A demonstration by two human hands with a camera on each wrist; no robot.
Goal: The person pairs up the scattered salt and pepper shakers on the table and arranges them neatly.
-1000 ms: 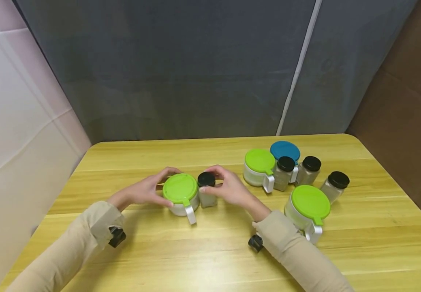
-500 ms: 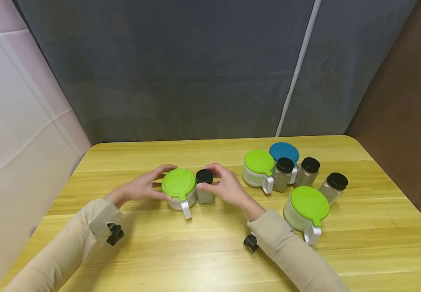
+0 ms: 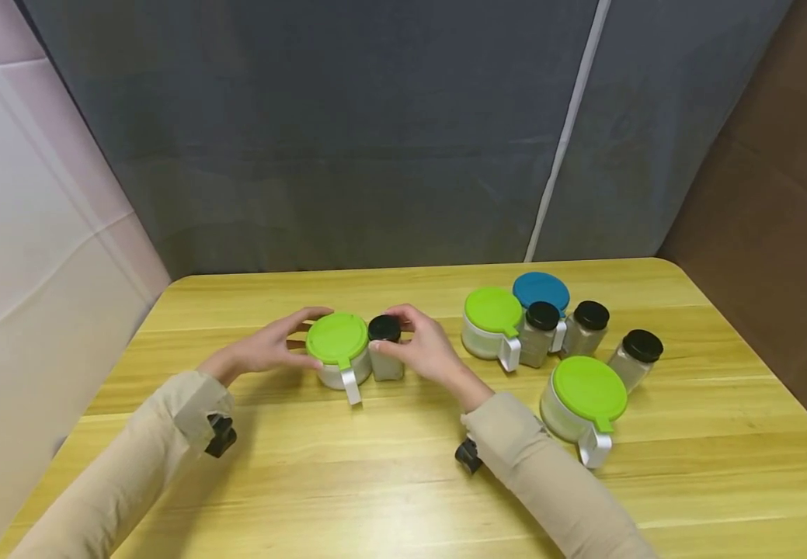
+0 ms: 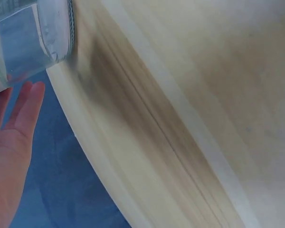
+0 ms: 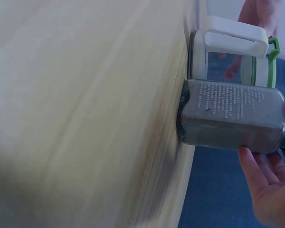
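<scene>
On the left half of the table, my left hand (image 3: 268,344) holds a round seasoning jar (image 3: 338,341) with a green lid and a white handle, thumb at the front and fingers at the far side. My right hand (image 3: 428,351) grips a square spice jar (image 3: 387,360) with a black lid between thumb and fingers. Both jars stand upright, side by side. In the right wrist view, printed text covers one side of the spice jar (image 5: 235,111), with the green-lidded jar's handle (image 5: 235,35) close beside it. Clear glass of the round jar (image 4: 26,42) shows in the left wrist view.
Toward the right stand two more green-lidded jars (image 3: 492,310) (image 3: 588,388), a blue-lidded jar (image 3: 541,289), and three black-lidded spice jars (image 3: 537,341) (image 3: 587,326) (image 3: 637,357). A dark curtain (image 3: 340,140) hangs behind the wooden table (image 3: 305,497).
Both hands have slid their jars together a short way toward the table's far edge and slightly left. The group of jars at the right stays in place, with a slight shift of the view.
</scene>
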